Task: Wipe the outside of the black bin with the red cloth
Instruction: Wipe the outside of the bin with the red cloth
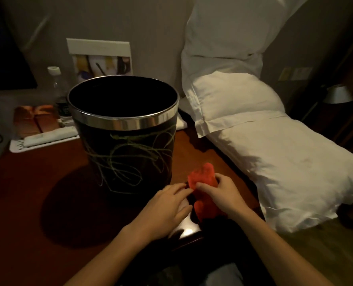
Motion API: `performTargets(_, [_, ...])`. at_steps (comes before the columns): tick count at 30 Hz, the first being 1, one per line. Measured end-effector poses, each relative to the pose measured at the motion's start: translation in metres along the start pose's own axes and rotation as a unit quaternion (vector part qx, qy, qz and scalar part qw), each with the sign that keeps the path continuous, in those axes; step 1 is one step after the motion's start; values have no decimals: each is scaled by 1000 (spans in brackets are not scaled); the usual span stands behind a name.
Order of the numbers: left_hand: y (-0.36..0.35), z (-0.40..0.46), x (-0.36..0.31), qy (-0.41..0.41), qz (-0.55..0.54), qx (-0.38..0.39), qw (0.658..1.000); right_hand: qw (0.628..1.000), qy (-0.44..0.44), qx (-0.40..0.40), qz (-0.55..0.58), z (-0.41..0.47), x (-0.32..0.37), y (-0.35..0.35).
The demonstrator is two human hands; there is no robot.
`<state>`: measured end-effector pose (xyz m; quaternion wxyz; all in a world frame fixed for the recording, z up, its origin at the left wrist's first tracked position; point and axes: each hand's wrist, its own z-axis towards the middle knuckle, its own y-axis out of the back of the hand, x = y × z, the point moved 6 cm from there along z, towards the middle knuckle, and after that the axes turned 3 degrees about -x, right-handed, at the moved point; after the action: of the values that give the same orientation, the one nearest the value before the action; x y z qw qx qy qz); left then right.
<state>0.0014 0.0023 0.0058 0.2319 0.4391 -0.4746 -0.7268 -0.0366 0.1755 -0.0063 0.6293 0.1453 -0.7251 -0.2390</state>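
The head view is taken up by a dark wooden counter (37,193) on which the black bin (128,145) stands upright, just beyond the left hand (167,209) and apart from both hands. A silver band is seen round the bin's rim, and pale scribbled lines are printed on its side. The red cloth (202,178) is gripped by the right hand (219,195), whose fingers are curled round its middle, near the counter's right edge. The left hand is held just beside it, fingers loosely extended, the fingertips reaching the cloth's left edge; whether it is pinched there cannot be told. Beyond the left hand, behind the bin, a plastic bottle (56,89) and a white tray (43,141) are seen. White pillows (264,141) are piled to the right of the right hand.
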Motion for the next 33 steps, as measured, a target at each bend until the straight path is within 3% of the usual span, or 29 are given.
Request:
performTargets(7, [74, -23, -47, -73, 8, -99, 992, 973, 106, -149, 142, -37, 30, 22])
performTargets(13, [165, -23, -65, -113, 82, -290, 947, 939, 136, -112, 294, -48, 60, 23])
performTargets(17, [201, -9, -55, -72, 160, -381, 908, 929, 150, -119, 315, -49, 65, 23])
performTargets(22, [203, 11, -31, 16, 187, -359, 914, 916, 142, -109, 358, -50, 73, 19])
performTargets(27, [208, 9, -23, 7, 180, -364, 914, 900, 108, -81, 415, -40, 78, 10])
performTargets(33, [225, 0, 23, -1, 104, -341, 934, 919, 147, -71, 360, -32, 98, -5])
